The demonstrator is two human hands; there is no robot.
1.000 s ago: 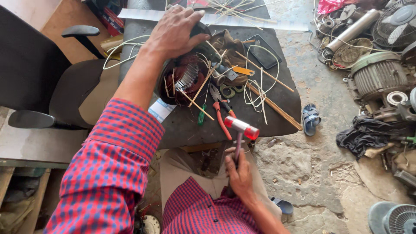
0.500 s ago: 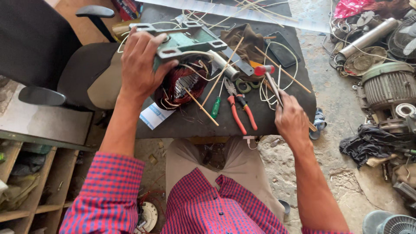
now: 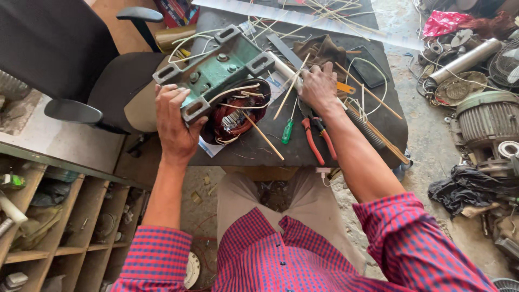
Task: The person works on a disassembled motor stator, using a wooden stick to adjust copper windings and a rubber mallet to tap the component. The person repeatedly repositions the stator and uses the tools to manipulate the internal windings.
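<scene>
My left hand [image 3: 174, 125] grips the near side of a green metal motor housing [image 3: 216, 70], which is tipped so its feet face up. Copper windings [image 3: 233, 116] and pale wire ends show in its open end. The housing rests on a small dark table [image 3: 373, 116]. My right hand [image 3: 320, 85] lies on the table to the right of the housing, fingers closed around a thin wooden stick [image 3: 292, 86]. Red-handled pliers [image 3: 316, 139] and a green-handled screwdriver [image 3: 287, 131] lie just below that hand.
Several thin sticks and white wires are scattered over the table. A black office chair [image 3: 65, 59] stands at the left, wooden shelves [image 3: 59, 227] below it. Old motors [image 3: 486, 124], a metal pipe [image 3: 465, 59] and rags crowd the floor at the right.
The green housing has been tilted further up and turned under my left hand. My right hand moved from the table's right side to its middle and closed on a stick.
</scene>
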